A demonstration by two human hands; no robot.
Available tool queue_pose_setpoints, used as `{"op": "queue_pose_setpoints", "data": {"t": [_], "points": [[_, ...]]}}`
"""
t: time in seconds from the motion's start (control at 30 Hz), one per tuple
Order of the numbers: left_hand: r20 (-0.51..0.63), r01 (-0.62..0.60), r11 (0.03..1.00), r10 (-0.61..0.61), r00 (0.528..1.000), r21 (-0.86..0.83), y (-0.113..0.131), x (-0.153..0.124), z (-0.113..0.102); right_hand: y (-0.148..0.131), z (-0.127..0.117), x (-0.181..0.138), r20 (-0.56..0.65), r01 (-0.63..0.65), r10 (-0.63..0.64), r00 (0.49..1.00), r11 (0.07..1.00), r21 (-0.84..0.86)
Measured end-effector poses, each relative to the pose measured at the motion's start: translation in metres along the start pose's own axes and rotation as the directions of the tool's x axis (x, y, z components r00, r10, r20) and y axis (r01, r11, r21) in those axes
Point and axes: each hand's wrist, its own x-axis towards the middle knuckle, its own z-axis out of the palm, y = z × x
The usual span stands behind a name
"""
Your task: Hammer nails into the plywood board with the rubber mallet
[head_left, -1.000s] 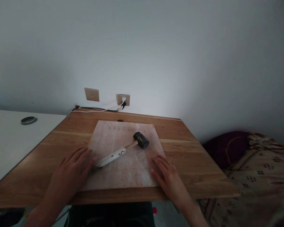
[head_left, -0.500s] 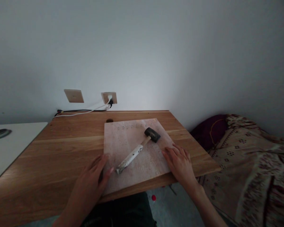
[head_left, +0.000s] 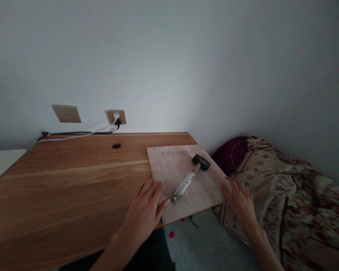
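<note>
A pale, thin wooden board lies at the right end of the wooden table, its right side and front corner jutting past the table's edge. Across it rests a hammer with a black head at the upper right and a white-wrapped handle slanting toward me. My left hand grips the board's left edge, thumb on top near the handle's end. At the opposite edge, my right hand holds the board, its fingertips on the upper surface. Whatever is under the board is hidden.
The wooden table stands against the wall, with a cable hole near its back. Cables run to a wall socket. Right of it is a bed with patterned bedding and a purple pillow. A red round thing lies on the floor.
The board has slid to the right along the table with the hammer on it, both my hands moving with it. It now overhangs the table's right edge, and the cable hole is fully uncovered.
</note>
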Motion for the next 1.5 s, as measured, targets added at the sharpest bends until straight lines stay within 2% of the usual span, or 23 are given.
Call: {"op": "queue_pose_setpoints", "data": {"t": [0.07,0.2,0.27,0.4,0.5,0.57,0.63,0.73,0.8,0.9,1.03,1.13,1.27,1.37,1.5], "points": [[0.002,-0.045,0.999,0.045,0.999,-0.009,0.002,-0.003,0.003,0.009,0.0,-0.005,0.06,-0.041,0.046,0.997,0.997,-0.071],[-0.02,-0.021,0.999,0.022,1.0,0.034,0.003,-0.009,0.008,0.021,0.004,-0.005,0.134,-0.031,0.048,0.99,0.992,-0.125],[-0.04,-0.008,0.998,0.01,0.999,0.061,0.001,-0.012,0.007,0.023,0.004,-0.004,0.128,0.032,-0.013,0.992,0.989,-0.145],[-0.053,-0.015,0.993,0.022,0.998,0.119,-0.01,-0.022,-0.008,0.018,-0.002,-0.009,0.1,0.255,-0.24,0.966,0.95,-0.178],[-0.066,0.005,0.986,0.006,0.998,0.165,-0.026,-0.037,-0.028,0.001,-0.009,-0.018,0.064,0.353,-0.347,0.936,0.926,-0.132],[-0.078,0.043,0.981,-0.029,0.997,0.19,-0.038,-0.051,-0.043,-0.02,-0.014,-0.024,0.037,0.369,-0.368,0.929,0.929,-0.032],[-0.086,0.089,0.969,-0.071,0.994,0.229,-0.051,-0.068,-0.058,-0.045,-0.019,-0.031,0.003,0.312,-0.314,0.949,0.944,0.111],[-0.083,0.154,0.945,-0.135,0.987,0.288,-0.068,-0.095,-0.077,-0.082,-0.026,-0.04,0.022,0.28,-0.295,0.955,0.925,0.255],[-0.075,0.12,0.939,-0.101,0.992,0.323,-0.078,-0.111,-0.088,-0.101,-0.03,-0.041,0.026,0.292,-0.314,0.949,0.907,0.303],[-0.085,0.058,0.926,-0.028,0.996,0.374,-0.09,-0.127,-0.096,-0.116,-0.034,-0.027,0.027,0.278,-0.306,0.952,0.895,0.347],[-0.098,0.065,0.938,-0.034,0.995,0.341,-0.095,-0.132,-0.096,-0.139,-0.034,0.012,0.049,0.218,-0.269,0.962,0.863,0.455],[-0.12,0.04,0.963,-0.008,0.993,0.265,-0.093,-0.131,-0.093,-0.172,-0.03,0.041,0.086,0.229,-0.333,0.939,0.792,0.567],[-0.159,-0.014,0.972,0.052,0.986,0.234,-0.086,-0.127,-0.094,-0.211,-0.02,0.063,0.196,0.231,-0.434,0.879,0.749,0.621],[-0.168,-0.036,0.974,0.075,0.983,0.225,-0.077,-0.118,-0.09,-0.218,-0.012,0.075,0.265,0.156,-0.438,0.859,0.718,0.678],[-0.127,-0.074,0.973,0.103,0.987,0.221,-0.06,-0.096,-0.072,-0.199,-0.003,0.09,0.279,0.088,-0.355,0.892,0.743,0.664]]}}
